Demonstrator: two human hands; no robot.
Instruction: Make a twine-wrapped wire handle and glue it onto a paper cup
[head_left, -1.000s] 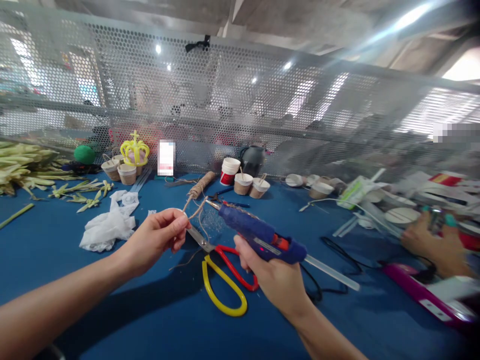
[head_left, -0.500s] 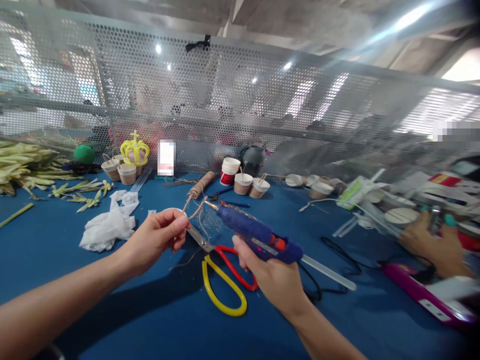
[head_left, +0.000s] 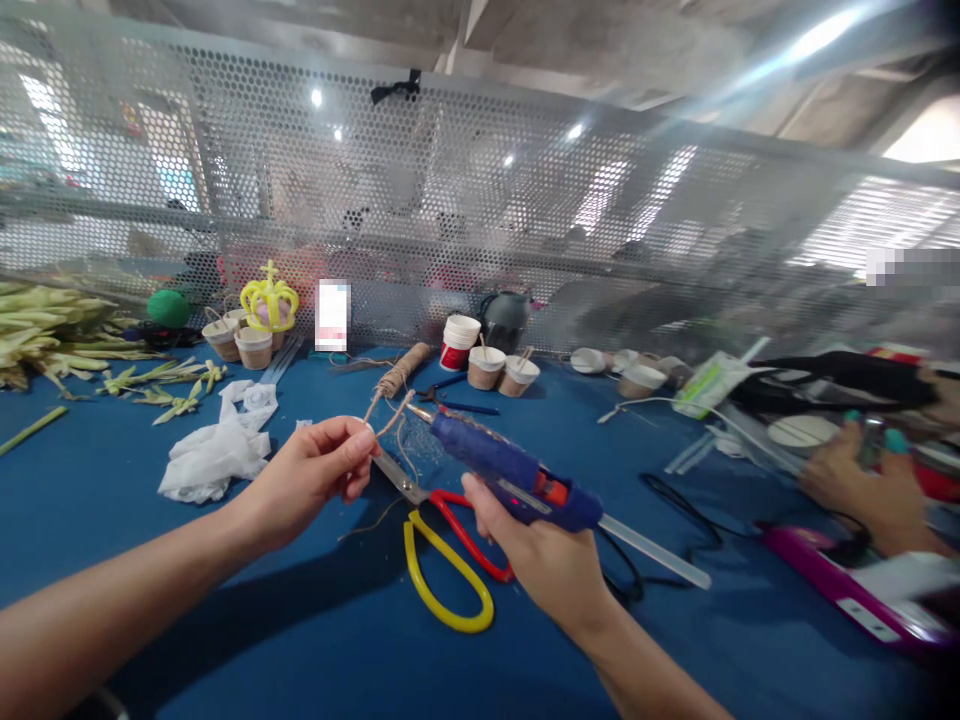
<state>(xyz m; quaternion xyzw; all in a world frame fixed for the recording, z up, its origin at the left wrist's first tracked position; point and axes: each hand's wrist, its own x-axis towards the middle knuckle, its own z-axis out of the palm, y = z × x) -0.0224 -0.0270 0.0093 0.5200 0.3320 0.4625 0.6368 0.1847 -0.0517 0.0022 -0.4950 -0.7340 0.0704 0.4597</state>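
Note:
Between thumb and fingers, my left hand [head_left: 334,465] pinches a short loop of brown twine [head_left: 394,415] whose ends stick up above the fingertips. Part of a pale round piece shows behind those fingers. My right hand [head_left: 544,560] is wrapped round a blue hot glue gun [head_left: 510,460], its metal nozzle pointing left, close beside the twine's tip. A clear glue stick [head_left: 656,550] sticks out of the gun's rear. Beneath, on the blue table, lie scissors [head_left: 450,585] with one yellow and one red handle. A roll of twine [head_left: 405,370] rests beyond my left hand.
Small twine-wrapped cups [head_left: 486,368] and a red-and-white tub [head_left: 459,343] stand at the back. White crumpled cloth [head_left: 217,455], dry leaves [head_left: 52,335] and a yellow crown [head_left: 270,300] are on the left. At right, another person's hand [head_left: 870,480] is near a purple power strip [head_left: 832,585].
The glue gun has shifted very slightly left and down, while my left hand stays put with the twine. At far right, a dark-sleeved arm has come into view.

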